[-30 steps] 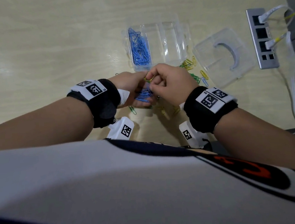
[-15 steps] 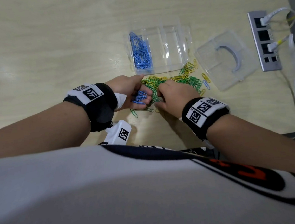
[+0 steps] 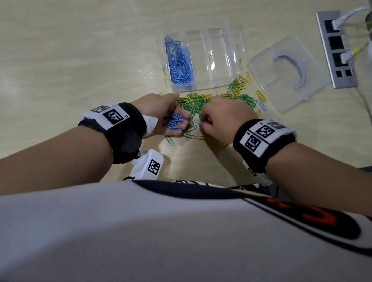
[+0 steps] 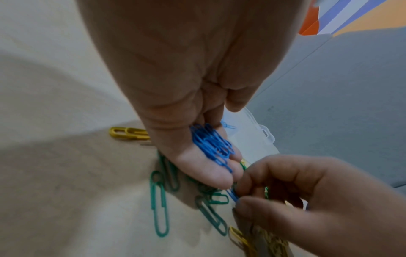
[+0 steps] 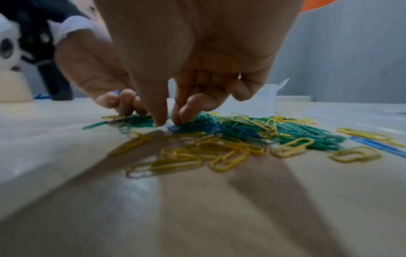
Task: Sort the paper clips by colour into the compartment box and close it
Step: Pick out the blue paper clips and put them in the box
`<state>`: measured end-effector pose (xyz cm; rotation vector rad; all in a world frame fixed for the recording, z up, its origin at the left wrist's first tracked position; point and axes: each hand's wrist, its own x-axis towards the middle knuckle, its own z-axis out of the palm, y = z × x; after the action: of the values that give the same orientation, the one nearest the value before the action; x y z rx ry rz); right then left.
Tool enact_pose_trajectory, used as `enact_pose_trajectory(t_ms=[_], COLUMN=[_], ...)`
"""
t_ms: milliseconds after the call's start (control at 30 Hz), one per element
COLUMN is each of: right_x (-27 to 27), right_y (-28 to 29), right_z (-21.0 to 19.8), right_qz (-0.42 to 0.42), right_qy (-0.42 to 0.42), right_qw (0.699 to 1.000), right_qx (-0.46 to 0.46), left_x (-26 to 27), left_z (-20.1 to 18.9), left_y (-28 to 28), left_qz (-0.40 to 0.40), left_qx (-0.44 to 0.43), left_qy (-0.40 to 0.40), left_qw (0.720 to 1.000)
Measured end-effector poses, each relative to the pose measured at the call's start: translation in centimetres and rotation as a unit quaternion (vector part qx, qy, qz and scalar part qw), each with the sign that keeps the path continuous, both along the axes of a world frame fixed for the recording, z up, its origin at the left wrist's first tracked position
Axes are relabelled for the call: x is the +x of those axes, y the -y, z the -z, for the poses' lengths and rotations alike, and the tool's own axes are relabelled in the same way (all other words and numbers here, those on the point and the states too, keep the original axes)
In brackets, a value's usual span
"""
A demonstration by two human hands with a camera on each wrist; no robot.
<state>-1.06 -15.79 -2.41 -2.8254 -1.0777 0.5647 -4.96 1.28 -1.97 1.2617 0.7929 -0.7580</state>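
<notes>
Tabletop [image 3: 60, 50] — pale wood grain, carrying everything listed here.

Compartment box [image 3: 220, 79]: clear plastic, open, standing at the far side of the loose pile. Its left compartment holds a heap of blue clips [image 3: 179, 62]; the other compartments look bare, though the clear walls make this hard to judge.

Lid [image 3: 285, 80]: clear plastic with a curved grey handle, lying flat on the tabletop to the right of the box, apart from it.

Loose pile [image 3: 199, 103]: green and yellow paper clips tangled together just in front of the box, with a few strays spread toward the lid and toward the person. A lone blue clip [image 3: 261, 105] lies at the right edge of the pile, near the lid.

Left hand [image 3: 165, 115]: palm turned up, fingers curled loosely round a small bunch of blue clips [image 4: 212, 144] that rests on the fingers. The hand sits at the left edge of the pile.

Right hand [image 3: 225, 117]: held low over the pile, thumb and forefinger pinching a single blue clip [image 4: 232, 194] — the other fingers curled in. Its fingertips [image 5: 175, 120] touch the pile close to the left hand's fingertips.

Socket strip [image 3: 335, 49]: grey metal, at the far right, with two white cables plugged in.
</notes>
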Motion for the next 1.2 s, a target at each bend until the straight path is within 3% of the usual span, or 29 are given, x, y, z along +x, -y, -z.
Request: enact_pose_trajectory(t_ms=[300,433,667,733,833,933,1067,1200], right_x=[-1.0,-1.3,-0.9,-1.0,-1.2,-1.5,-0.7,1.7], right_y=[-1.4,-1.3,-1.5,-1.3,-1.3,-1.3,0.6,4.1], right_z=[0.6,0.6,0.0,-0.3,-0.9,-1.4,-1.3,-0.8], right_qz=[-0.056,-0.078,-0.039,-0.019,0.035,0.028,0.153,0.319], right_qy=[0.060,0.053,0.008,0.013,-0.033,-0.093,-0.055,0.043], right_qw=[0.995,0.993,0.996,1.000,0.988,0.974,0.963,0.944], right_qx=[-0.060,-0.070,-0.077,-0.018,0.147,0.203,0.215,0.072], left_x=[-0.3,-0.5,-0.4,-0.2,-0.3,-0.1,0.5,0.5], left_z=[-0.4,-0.5,-0.8,-0.7,-0.5,-0.7,-0.6,-0.5], left_y=[-0.1,-0.4,-0.2,0.1,0.4,0.9,1.7,1.6], left_qz=[-0.004,-0.004,-0.005,0.003,0.023,0.013,0.024,0.046], left_qx=[0.008,0.017,0.021,0.026,0.046,0.031,-0.001,0.003], left_qy=[-0.008,-0.009,-0.009,-0.011,-0.008,-0.003,-0.011,-0.007], left_qw=[1.000,1.000,1.000,1.000,0.999,0.999,1.000,0.999])
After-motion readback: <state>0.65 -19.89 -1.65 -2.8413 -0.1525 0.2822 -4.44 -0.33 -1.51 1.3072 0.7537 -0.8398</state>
